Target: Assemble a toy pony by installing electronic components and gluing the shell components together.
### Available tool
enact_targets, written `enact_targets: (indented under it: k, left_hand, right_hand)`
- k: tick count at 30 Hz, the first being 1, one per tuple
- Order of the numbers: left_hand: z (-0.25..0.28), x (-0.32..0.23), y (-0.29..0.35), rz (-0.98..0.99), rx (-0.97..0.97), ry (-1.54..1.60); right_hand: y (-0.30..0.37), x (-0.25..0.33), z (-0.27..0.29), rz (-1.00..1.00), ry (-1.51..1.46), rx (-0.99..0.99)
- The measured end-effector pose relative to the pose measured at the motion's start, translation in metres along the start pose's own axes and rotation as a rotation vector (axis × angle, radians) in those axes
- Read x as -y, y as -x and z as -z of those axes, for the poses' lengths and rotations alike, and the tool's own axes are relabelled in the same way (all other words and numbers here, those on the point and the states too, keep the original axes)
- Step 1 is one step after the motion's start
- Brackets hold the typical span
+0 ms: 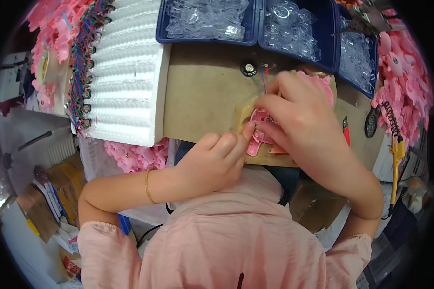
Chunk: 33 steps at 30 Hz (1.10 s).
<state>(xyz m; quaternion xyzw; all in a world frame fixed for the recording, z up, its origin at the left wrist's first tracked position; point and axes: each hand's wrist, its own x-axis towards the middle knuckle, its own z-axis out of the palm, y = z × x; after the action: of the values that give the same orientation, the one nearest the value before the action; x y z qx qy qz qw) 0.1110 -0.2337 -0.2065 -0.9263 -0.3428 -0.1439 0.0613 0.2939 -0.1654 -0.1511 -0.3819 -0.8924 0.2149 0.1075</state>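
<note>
We see both hands at work over a small pink plastic part that lies on the brown counter, close to its near edge. Our left hand has its fingers curled together, and the thumb tip presses against the left edge of the pink part. Our right hand lies over the top of the same part, its fingers drawn together and bent down onto it; we cannot tell exactly what the fingertips pinch, since the hand hides them. Thin coloured wires rise from under the right hand toward a small black round piece on the counter just beyond. At the far edge stand blue trays filled with clear plastic pieces. To the left a white ribbed foam block rests partly on the counter, with a row of wired black pieces along its left side. Heaps of pink flower-shaped parts lie to the right, and a yellow-handled tool hangs near them
</note>
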Motion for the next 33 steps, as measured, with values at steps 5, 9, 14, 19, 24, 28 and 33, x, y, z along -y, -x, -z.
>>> enact_targets:
  k: [5, 9, 14, 19, 24, 28, 33]
  left_hand:
    - [-0.011, 0.006, 0.006, -0.031, -0.037, 0.044]
    - [-0.013, 0.01, 0.009, -0.018, -0.072, 0.112]
    - [0.008, 0.004, -0.01, -0.179, 0.121, -0.175]
    - [-0.001, 0.028, -0.006, 0.06, 0.007, 0.41]
    - [0.014, 0.012, -0.013, 0.219, 0.129, 0.376]
    - [0.028, 0.028, -0.065, 0.392, -0.062, 0.416]
    - [-0.004, 0.028, -0.085, 0.37, 0.01, 0.344]
  right_hand:
    - [-0.021, -0.029, -0.007, 0.139, 0.04, 0.053]
    - [-0.036, -0.026, 0.001, 0.22, 0.142, 0.386]
    - [-0.037, -0.032, 0.003, 0.228, 0.099, 0.365]
    - [-0.015, -0.037, 0.009, 0.13, -0.12, 0.092]
    - [0.047, -0.039, 0.047, -0.237, -0.263, -0.079]
    - [0.068, -0.034, 0.048, -0.306, -0.271, -0.065]
    - [0.067, -0.032, 0.031, -0.48, -0.622, 0.037]
